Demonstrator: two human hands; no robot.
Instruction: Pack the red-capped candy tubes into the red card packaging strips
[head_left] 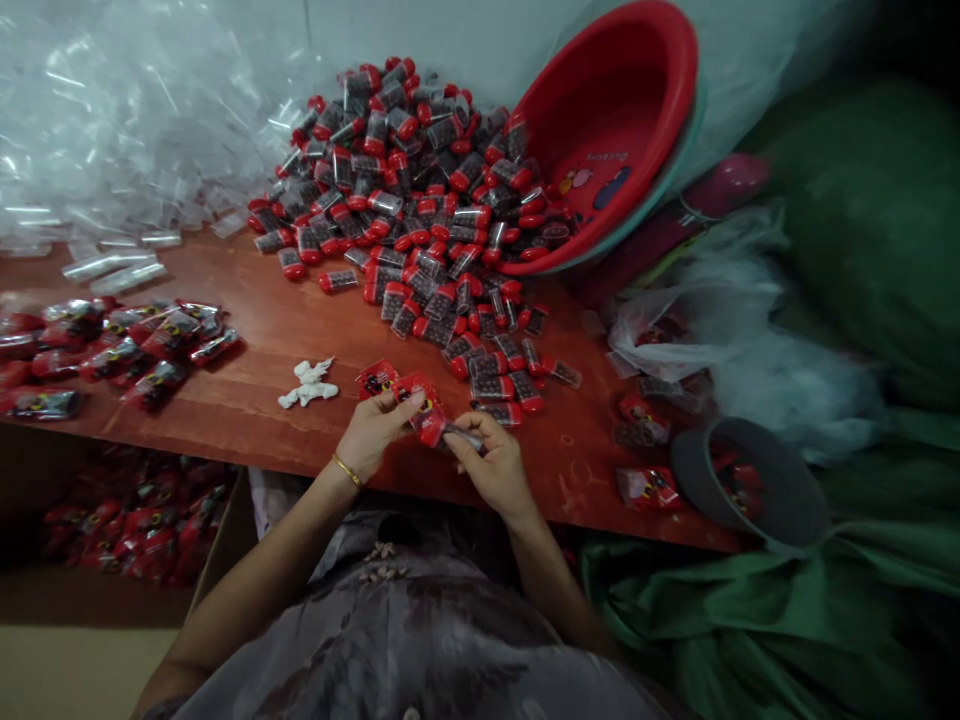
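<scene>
The work surface is a reddish-brown tabletop (262, 335) set against a pale wall (465, 45). Along its rear edge, left section, lies a heap of clear plastic sleeves (150, 130). At the middle of the rear edge is a pile of red-capped transparent containers (420, 210) with dark contents; the pile spreads toward the front edge. Right of the pile, a red basin (600, 110) stands tilted, its mouth facing the containers.

The left hand (375, 435) and right hand (491, 465) meet at the middle of the front edge. Both hold one red printed packet (429, 426), located between them above the tabletop. Left hand: thumb and fingers closed on the red portion. Right hand: thumb and fingers pinching the dark, transparent end. A second red printed piece (377, 377) lies just beyond the left fingers.

A white crumpled piece (307, 383) lies left of the hands. Finished-looking red wrapped packets (161, 345) occupy the left front area; more lie in a cardboard box (225, 540) below the front edge. A grey tub (690, 470) rests tilted at the right front corner.
</scene>
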